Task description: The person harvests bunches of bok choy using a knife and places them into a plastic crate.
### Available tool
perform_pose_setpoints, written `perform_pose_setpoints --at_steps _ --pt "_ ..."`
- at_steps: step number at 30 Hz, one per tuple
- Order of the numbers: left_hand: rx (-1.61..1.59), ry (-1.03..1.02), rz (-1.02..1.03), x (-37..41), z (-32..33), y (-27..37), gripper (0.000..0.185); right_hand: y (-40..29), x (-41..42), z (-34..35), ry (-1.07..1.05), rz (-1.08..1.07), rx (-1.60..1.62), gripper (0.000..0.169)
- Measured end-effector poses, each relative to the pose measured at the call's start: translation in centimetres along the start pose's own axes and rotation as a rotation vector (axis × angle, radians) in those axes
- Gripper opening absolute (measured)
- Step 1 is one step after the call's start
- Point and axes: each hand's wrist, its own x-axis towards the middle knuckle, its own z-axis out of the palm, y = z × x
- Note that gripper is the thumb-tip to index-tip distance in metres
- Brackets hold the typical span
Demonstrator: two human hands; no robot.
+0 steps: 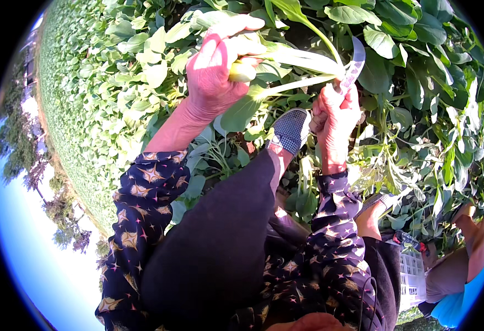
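Note:
My left hand (215, 68) is closed around pale stalks of a leafy green vegetable (304, 60), which looks like choy sum. A yellowish-green rounded piece (242, 72), perhaps a cut stem end, pokes out of the same fist. The stalks run right to their base beside my right hand (336, 106). That hand grips a small knife with a curved blade (354, 62), its tip pointing up in the picture and its handle hidden by my fingers. The blade lies close to the stalk base; whether it touches is unclear. One broad leaf (244, 109) hangs below the stalks.
Dense leafy plants (151, 62) surround me. My checked shoe (290, 129) stands among them, below the stalks. At lower right is a white plastic crate (411, 275). Beside it another person in a blue top (461, 302) reaches into the plants with bare arms.

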Motion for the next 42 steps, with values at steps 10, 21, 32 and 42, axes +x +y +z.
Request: perform_pose_setpoints --at_steps 10,21,32,42 --pt "-0.117 -0.052 -0.321 2.9 -0.6 4.0 0.038 -6.3 -1.5 -2.4 0.14 0.101 -0.05 0.041" --pt "-0.12 -0.419 0.075 0.4 3.8 8.2 0.03 -5.8 -4.4 -1.1 -0.019 0.114 0.056 0.026" --pt "0.522 -1.026 -0.088 4.0 6.0 2.1 0.028 -2.7 -3.0 -0.7 -0.024 -0.003 -0.945 0.038" --pt "0.541 -0.755 -0.177 -0.7 2.6 -6.1 0.017 2.2 3.0 2.6 -0.177 -0.019 -0.921 0.036"
